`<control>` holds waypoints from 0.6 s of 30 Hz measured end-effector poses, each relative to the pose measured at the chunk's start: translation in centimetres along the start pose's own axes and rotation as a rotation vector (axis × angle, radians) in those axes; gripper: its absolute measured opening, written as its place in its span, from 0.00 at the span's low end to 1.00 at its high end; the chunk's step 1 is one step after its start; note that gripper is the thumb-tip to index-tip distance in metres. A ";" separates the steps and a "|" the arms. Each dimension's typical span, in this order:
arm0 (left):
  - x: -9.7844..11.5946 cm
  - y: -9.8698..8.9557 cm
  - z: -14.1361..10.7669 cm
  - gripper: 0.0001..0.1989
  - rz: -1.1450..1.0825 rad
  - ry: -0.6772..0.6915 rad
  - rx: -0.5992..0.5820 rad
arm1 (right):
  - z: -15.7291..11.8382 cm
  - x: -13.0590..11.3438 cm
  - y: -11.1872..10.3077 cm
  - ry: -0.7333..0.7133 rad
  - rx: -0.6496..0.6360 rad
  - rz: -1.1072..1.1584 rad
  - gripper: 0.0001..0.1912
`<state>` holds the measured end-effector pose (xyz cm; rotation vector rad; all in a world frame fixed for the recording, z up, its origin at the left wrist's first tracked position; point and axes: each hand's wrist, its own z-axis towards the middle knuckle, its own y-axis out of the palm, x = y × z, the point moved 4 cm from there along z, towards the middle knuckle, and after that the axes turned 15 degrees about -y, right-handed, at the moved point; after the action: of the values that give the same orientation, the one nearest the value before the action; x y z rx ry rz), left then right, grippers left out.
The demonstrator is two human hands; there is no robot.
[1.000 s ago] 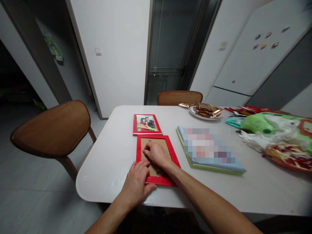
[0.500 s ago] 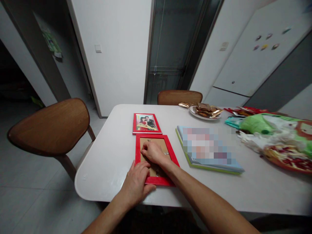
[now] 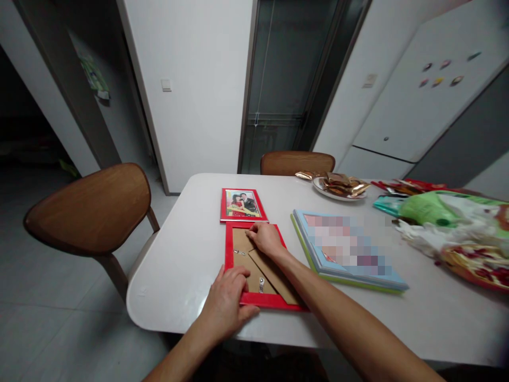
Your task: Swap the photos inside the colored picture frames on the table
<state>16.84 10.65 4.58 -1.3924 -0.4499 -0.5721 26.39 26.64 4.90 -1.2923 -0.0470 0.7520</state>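
A red picture frame (image 3: 234,233) lies face down near the table's front edge, showing its brown backing board (image 3: 242,270). On the backing is a brown stand flap (image 3: 274,273), partly under my right forearm. Small metal clips show at the left (image 3: 239,253) and bottom (image 3: 261,285) of the backing. My left hand (image 3: 228,297) grips the frame's lower left corner, thumb along the bottom edge. Bent and pinched, the fingers of my right hand (image 3: 266,239) are at the top clip, which they mostly cover. Just beyond lies a second red frame (image 3: 243,206), photo side up.
Stacked blue and green frames (image 3: 306,225) lie to the right. Farther right are a plate (image 3: 318,185) of gold-wrapped packets, a green bag (image 3: 429,208) and a dish of food (image 3: 473,260). Wooden chairs stand at the left (image 3: 91,209) and far side (image 3: 298,163).
My right hand has moved from the left side of the backing up to its top, uncovering the left clip and the stand flap. My left hand stays on the frame's corner.
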 end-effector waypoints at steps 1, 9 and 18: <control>0.0 0.0 0.0 0.12 0.001 -0.002 0.001 | 0.4 0.4 0.1 0.017 -0.012 -0.026 0.10; 0.3 -0.2 0.0 0.12 0.049 0.012 0.019 | 1.6 1.4 0.5 0.104 0.004 -0.060 0.08; 0.8 -0.3 -0.3 0.18 0.260 0.038 0.004 | -2.2 1.4 -2.5 -0.028 0.112 0.137 0.12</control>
<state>17.26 10.27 5.29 -1.4077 -0.2341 -0.3842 29.64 25.32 5.85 -1.1870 0.0605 0.8778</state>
